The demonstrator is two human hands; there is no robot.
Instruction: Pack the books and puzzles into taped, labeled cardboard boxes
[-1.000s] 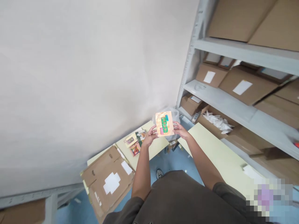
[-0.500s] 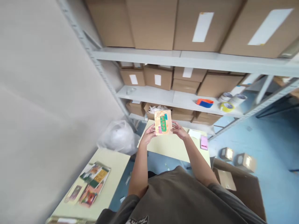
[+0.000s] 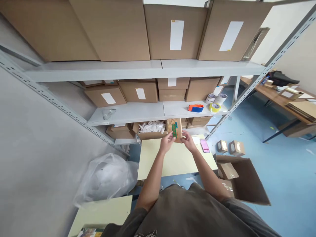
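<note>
A small tan box (image 3: 178,131) with a green, blue and orange printed face is held upright between my two hands, above the far side of a pale yellow table (image 3: 158,164). My left hand (image 3: 167,142) grips its left and lower edge, the fingers overlapping the printed face. On the opposite side, my right hand (image 3: 188,141) pinches the right edge. A pink patterned item (image 3: 204,145) lies at the table's right, beside a white paper (image 3: 196,140).
Metal shelving (image 3: 138,113) with cardboard boxes (image 3: 176,36) stands ahead, holding tape rolls (image 3: 214,107) and an orange-blue band (image 3: 196,108). A large open carton (image 3: 251,181) is at right, a plastic bag of white material (image 3: 108,177) at left. Another table (image 3: 106,210) is lower left.
The view has swung to the right, showing more shelving and floor. The box is turned a little, with its side showing, and my left fingers have moved onto its printed face.
</note>
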